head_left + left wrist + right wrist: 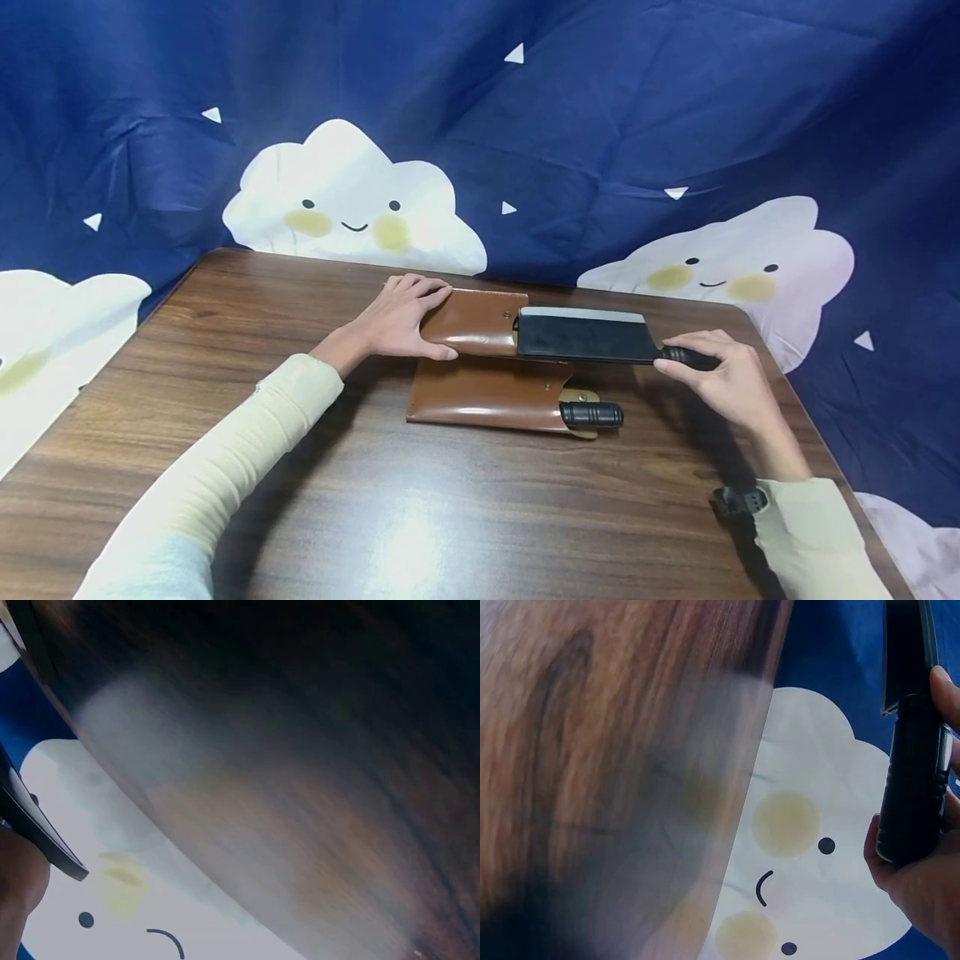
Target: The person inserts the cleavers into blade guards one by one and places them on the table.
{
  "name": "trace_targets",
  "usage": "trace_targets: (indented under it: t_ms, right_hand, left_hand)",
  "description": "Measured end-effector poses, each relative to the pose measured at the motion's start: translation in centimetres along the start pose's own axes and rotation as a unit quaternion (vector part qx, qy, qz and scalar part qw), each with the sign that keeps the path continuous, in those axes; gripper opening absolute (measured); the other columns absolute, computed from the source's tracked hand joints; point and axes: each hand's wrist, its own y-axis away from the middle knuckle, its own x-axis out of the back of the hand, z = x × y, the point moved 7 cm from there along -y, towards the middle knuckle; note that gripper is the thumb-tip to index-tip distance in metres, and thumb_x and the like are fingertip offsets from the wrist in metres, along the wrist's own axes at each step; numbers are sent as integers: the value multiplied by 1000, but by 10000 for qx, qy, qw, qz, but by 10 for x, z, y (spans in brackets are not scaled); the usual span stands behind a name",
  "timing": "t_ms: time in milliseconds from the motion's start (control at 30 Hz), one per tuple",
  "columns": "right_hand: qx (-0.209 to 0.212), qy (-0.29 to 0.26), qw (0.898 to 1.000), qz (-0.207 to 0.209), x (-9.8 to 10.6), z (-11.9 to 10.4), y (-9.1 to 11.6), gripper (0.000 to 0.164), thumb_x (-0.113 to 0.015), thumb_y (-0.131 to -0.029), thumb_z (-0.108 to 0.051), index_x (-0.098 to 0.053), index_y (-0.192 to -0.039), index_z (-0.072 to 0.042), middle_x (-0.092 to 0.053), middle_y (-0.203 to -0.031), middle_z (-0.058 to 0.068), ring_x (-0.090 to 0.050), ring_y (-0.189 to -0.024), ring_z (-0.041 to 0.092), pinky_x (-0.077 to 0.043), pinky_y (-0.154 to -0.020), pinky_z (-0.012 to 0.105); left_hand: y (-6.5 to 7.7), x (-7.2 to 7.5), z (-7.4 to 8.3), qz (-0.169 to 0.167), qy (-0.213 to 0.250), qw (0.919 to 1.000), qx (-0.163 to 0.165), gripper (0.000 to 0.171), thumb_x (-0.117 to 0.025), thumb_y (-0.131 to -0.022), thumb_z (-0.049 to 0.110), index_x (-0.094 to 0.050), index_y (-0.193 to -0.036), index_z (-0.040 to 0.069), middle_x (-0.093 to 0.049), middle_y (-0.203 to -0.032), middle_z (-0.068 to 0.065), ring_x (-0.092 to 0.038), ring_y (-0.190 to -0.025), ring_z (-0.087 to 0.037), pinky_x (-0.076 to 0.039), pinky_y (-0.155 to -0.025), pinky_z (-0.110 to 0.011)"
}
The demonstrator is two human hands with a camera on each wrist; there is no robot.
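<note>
My left hand (405,317) grips the closed end of a brown leather sheath (480,321), thumb on the near side and fingers over the far edge. A cleaver (585,336) with a black blade and a pale edge strip lines up with the sheath's mouth, its far end at the opening. Its black ridged handle (915,780) is held between the thumb and fingers of my right hand (723,371). Just in front lies a second brown sheath (487,392), a black handle (592,414) sticking out of it beside a tan snap flap (581,396).
Both sheaths are over a brown wood-grain table (337,517), with a bright light reflection near its front. Behind hangs a dark blue cloth (570,125) printed with white smiling clouds. A black band (738,500) sits at the right sleeve's cuff.
</note>
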Motion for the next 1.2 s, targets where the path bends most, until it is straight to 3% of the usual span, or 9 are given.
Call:
trace_targets:
  t_ms: [600, 1200]
  right_hand:
    - [-95, 118, 9997, -165, 3, 1, -2, 28, -90, -75, -12, -80, -101, -5, -75, -99, 11, -53, -96, -7, -34, -85, 10]
    - [-195, 152, 9997, 47, -3, -5, -3, 28, -90, -75, -12, -81, -101, -4, -76, -99, 11, -52, -94, -5, -34, -84, 11]
  left_hand:
    - [4, 3, -3, 140, 153, 9998, -81, 114, -66, -70, 81, -44, -153, 6, -46, -151, -9, -39, -132, -30, -25, -108, -50]
    - [-4, 5, 6, 119, 160, 9996, -175, 115, -64, -71, 83, -43, -154, 7, -44, -152, -9, -38, -134, -29, -26, -107, -49]
